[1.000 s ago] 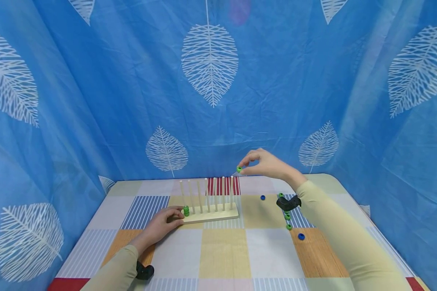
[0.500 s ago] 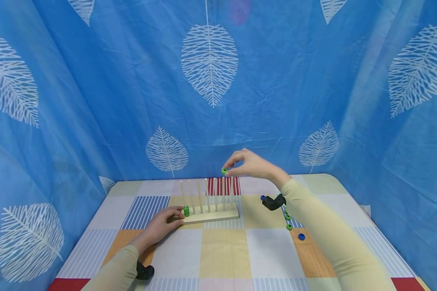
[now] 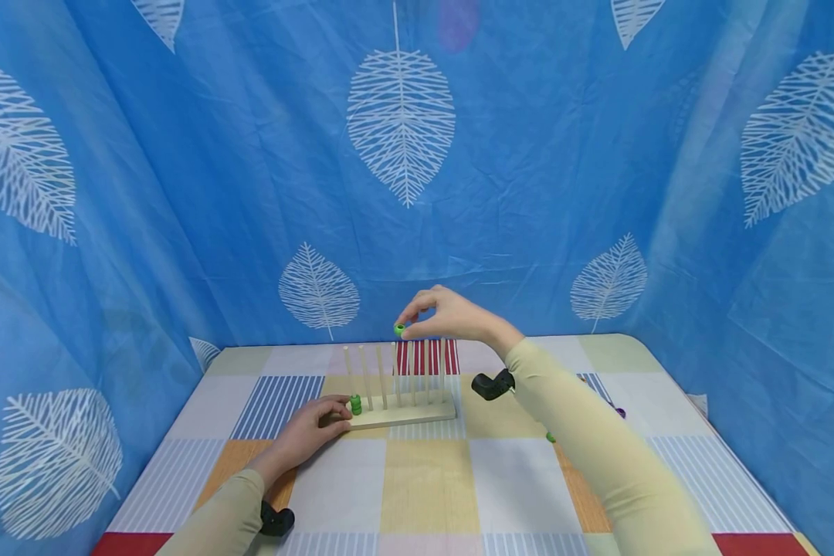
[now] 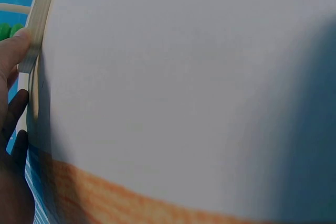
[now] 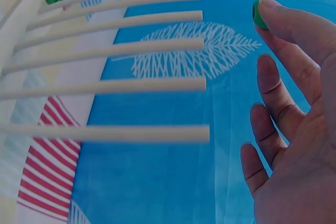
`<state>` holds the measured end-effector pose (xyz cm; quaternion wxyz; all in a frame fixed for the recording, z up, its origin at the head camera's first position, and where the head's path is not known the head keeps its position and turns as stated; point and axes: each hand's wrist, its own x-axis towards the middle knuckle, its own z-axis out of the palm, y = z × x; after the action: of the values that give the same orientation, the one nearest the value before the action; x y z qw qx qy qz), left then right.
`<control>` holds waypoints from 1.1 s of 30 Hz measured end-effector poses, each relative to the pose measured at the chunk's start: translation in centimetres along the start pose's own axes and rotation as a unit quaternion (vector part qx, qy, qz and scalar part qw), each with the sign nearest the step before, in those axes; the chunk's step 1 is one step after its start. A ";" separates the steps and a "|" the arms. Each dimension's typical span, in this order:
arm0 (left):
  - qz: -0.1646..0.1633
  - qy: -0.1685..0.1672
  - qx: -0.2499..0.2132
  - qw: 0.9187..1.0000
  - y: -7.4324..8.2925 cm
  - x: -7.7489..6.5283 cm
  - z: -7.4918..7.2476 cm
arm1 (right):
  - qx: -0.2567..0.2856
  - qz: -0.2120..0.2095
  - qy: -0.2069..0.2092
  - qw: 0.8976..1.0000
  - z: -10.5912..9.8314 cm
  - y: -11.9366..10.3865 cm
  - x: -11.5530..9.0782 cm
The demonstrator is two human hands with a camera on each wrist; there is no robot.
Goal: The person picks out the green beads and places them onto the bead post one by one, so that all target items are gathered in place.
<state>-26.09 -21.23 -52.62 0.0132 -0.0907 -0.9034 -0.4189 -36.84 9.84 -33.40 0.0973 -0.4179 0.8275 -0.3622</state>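
A wooden peg rack (image 3: 406, 415) with a row of several upright pegs stands on the table. My left hand (image 3: 309, 428) holds its left end, the thumb (image 4: 17, 51) against the base edge in the left wrist view. Green beads (image 3: 356, 405) are stacked low on the leftmost peg; the other pegs are bare. Above the peg tops, near the middle of the row, my right hand (image 3: 452, 313) pinches a green bead (image 3: 399, 330) between thumb and index finger. In the right wrist view this bead (image 5: 258, 17) is apart from the pegs, the other fingers loosely bent.
A green bead (image 3: 550, 437) shows at the edge of the right sleeve (image 3: 591, 448), and a dark purple-blue piece (image 3: 621, 413) lies beyond it. The sleeve covers part of the right table area. A blue leaf-patterned curtain (image 3: 250, 193) surrounds the patchwork tablecloth (image 3: 424, 486).
My right hand has moved left with the green bead, from right of the rack to over its middle pegs. Its forearm now covers most of the loose beads. My left hand stays put.
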 end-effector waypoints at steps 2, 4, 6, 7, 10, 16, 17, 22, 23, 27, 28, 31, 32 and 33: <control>0.000 0.000 0.000 1.000 0.0 0.0 0.0 | 0.002 -0.002 -0.003 1.000 0.3 -0.2 0.4; 0.000 0.000 0.000 1.000 0.1 -0.1 0.0 | 0.006 -0.006 -0.006 1.000 0.5 -0.3 0.8; 0.000 0.000 -0.001 1.000 0.2 -0.1 0.0 | 0.012 -0.012 -0.010 1.000 0.7 -0.5 1.2; 0.003 0.000 0.000 1.000 0.2 -0.1 0.0 | 0.015 -0.016 -0.013 1.000 0.9 -0.5 1.4; 0.004 0.000 0.000 1.000 0.2 -0.1 0.0 | 0.026 -0.028 -0.020 0.999 1.3 -0.7 2.0; 0.004 0.001 0.005 1.000 0.2 -0.1 -0.1 | 0.036 -0.044 -0.028 0.998 2.1 -1.2 3.1; 0.003 0.002 0.004 1.000 0.1 -0.1 -0.1 | 0.037 -0.047 -0.029 0.998 2.2 -1.2 3.3; 0.001 0.000 0.002 1.000 0.1 -0.1 -0.1 | 0.041 -0.049 -0.034 0.997 3.0 -1.2 4.2; 0.002 -0.001 0.002 1.000 0.1 -0.1 -0.1 | 0.041 -0.047 -0.034 0.997 3.1 -1.2 4.3; 0.005 -0.003 0.003 1.000 0.1 0.0 -0.1 | 0.044 -0.039 -0.039 0.998 3.6 -1.2 4.8; 0.005 -0.003 0.004 1.000 0.1 0.0 -0.1 | 0.045 -0.037 -0.040 0.997 3.7 -1.3 4.9; 0.006 -0.004 0.003 1.000 0.0 0.0 -0.2 | 0.046 -0.032 -0.043 0.997 4.0 -1.4 5.2; 0.006 -0.004 0.003 1.000 0.0 0.0 -0.2 | 0.046 -0.031 -0.044 0.998 4.0 -1.5 5.2; 0.006 -0.004 0.002 1.000 -0.1 0.1 -0.2 | 0.046 -0.030 -0.044 0.998 4.1 -1.5 5.3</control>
<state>-26.17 -21.40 -52.54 0.0121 -0.0977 -0.9039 -0.4164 -37.39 3.06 -34.59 0.1423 -0.4530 0.7919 -0.3839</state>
